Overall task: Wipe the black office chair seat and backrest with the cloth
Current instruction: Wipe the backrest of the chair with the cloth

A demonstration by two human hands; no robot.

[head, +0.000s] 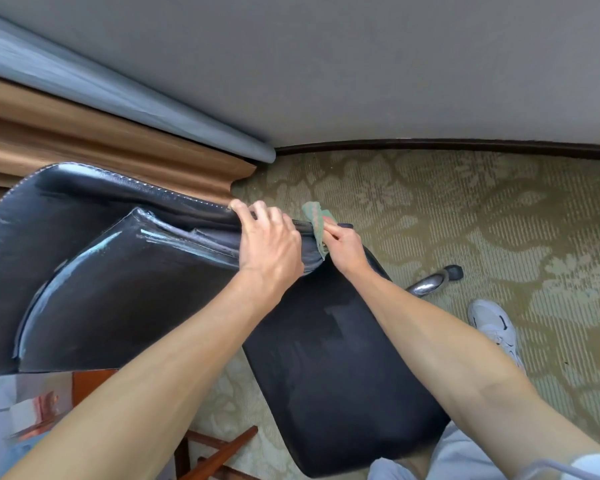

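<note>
The black office chair fills the left and middle of the head view. Its glossy backrest point(94, 271) leans away to the left and its matte seat point(340, 375) lies below my arms. My left hand point(269, 242) grips the backrest's lower edge, fingers curled over the stitched rim. Just to its right, my right hand point(343, 245) pinches a green cloth point(317, 225) with a pinkish stripe against the edge where backrest and seat meet. Part of the cloth is hidden under my fingers.
Patterned green carpet point(465, 209) spreads to the right, up to a grey wall point(361, 64) with a dark skirting board. Brown and blue curtains point(101, 133) hang behind the backrest. A chrome chair leg point(430, 284) and my white shoe point(496, 327) lie right of the seat. Wooden furniture point(219, 455) stands lower left.
</note>
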